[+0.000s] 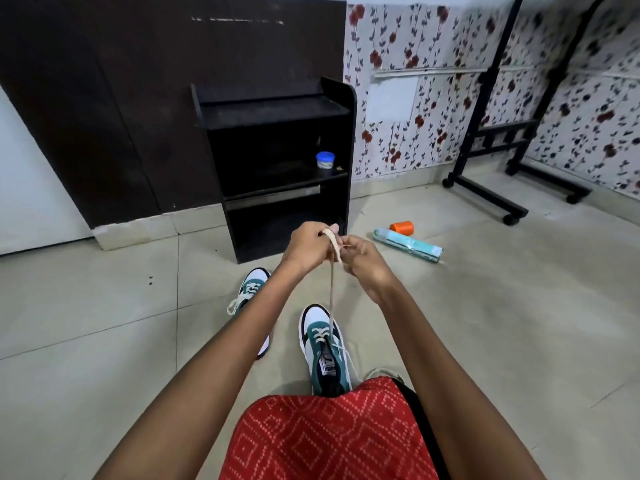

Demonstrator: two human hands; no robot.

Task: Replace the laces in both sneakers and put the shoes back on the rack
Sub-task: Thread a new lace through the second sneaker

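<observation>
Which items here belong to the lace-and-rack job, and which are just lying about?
Job:
near sneaker
far sneaker
lace, pinched by left hand and right hand
black rack

Lying about:
orange cup
teal packet
blue-lidded tub
wheeled metal stand
</observation>
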